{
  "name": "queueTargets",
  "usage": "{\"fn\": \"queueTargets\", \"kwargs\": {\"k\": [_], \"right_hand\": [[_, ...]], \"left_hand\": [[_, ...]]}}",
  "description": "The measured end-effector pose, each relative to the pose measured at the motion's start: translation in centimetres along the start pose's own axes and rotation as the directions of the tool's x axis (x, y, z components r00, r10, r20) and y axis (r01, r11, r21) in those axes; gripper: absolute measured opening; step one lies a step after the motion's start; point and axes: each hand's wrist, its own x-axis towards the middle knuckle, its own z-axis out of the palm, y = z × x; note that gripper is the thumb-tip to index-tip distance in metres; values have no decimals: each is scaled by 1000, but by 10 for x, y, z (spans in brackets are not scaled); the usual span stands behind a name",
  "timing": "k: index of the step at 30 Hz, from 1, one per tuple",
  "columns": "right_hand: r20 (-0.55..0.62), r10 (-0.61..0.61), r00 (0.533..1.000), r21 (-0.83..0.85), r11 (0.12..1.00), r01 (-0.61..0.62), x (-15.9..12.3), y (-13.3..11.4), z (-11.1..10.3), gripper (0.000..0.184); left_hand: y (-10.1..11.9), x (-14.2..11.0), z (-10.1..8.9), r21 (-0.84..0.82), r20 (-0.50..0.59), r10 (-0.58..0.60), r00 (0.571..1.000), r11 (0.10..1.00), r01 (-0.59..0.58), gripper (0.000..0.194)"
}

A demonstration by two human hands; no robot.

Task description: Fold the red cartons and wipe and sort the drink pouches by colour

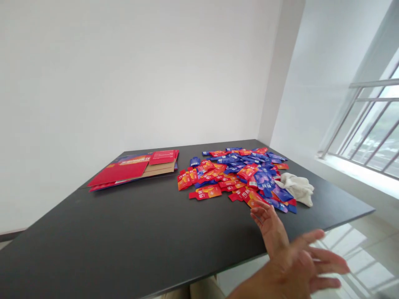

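My left hand point(296, 265) reaches in from the bottom, in front of the table's near right corner. Its fingers are spread and point right, slightly blurred, with nothing in them. Behind it, my right hand point(268, 224) is partly covered by the left one. Its fingers are loosely bent and apart, and I see nothing held. Those fingertips are at the near edge of a heap of flat packets, some red and orange point(205, 192), others blue and purple point(264, 180). Whether they touch a packet I cannot tell.
A white cloth point(296, 187) lies crumpled at the heap's right side. Flat red and blue cardboard pieces point(124, 172) are stacked at the left back of the dark table point(149, 232). White walls stand behind; a metal railing point(368, 99) and window are at right.
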Motion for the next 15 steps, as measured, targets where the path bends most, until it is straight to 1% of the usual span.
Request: {"fn": "queueTargets", "kwargs": {"k": [1,2,3,4,5,7,8,9,10,11,12,13,14,15], "right_hand": [[-5,3,1000,12,1000,-3,0,2,-2,45],[-9,3,1000,11,1000,-3,-1,4,-4,45],[-13,0,1000,-4,1000,0,-3,6,-6,44],[-14,-3,1000,-25,1000,3,-5,7,-8,44],[-9,-6,1000,-53,999,6,-8,7,-9,42],[15,-8,1000,-98,995,9,-12,6,-10,38],[40,-21,999,-144,989,27,-13,3,-9,36],[75,-48,996,-213,975,63,-12,0,-7,35],[117,-84,990,-294,949,115,-9,-3,-4,34],[167,-120,979,-375,910,176,-5,-7,0,34],[224,-148,963,-447,863,236,1,-11,5,33],[283,-165,945,-501,814,292,9,-15,10,33],[334,-172,927,-532,777,336,18,-17,16,31],[377,-170,910,-543,756,366,28,-19,22,28]], "left_hand": [[-12,5,2,-3,43,-59,997,998,59,75],[-17,7,3,17,42,-55,998,998,54,75],[-17,6,2,50,44,-53,998,997,51,75],[-12,3,1,96,22,-11,1000,995,9,74],[-1,-3,0,152,-13,64,998,986,-61,74],[28,-20,-4,271,-91,228,969,942,-196,72],[45,-30,-7,350,-130,293,947,908,-233,67],[61,-40,-10,440,-169,366,915,859,-262,63],[77,-50,-15,548,-218,438,872,794,-262,60],[91,-61,-21,666,-274,516,812,711,-227,56],[104,-71,-29,770,-325,595,736,618,-160,53],[116,-82,-39,850,-361,655,664,524,-56,50],[128,-92,-49,901,-374,691,618,428,67,49],[140,-101,-61,934,-355,714,603,304,190,49]]}}
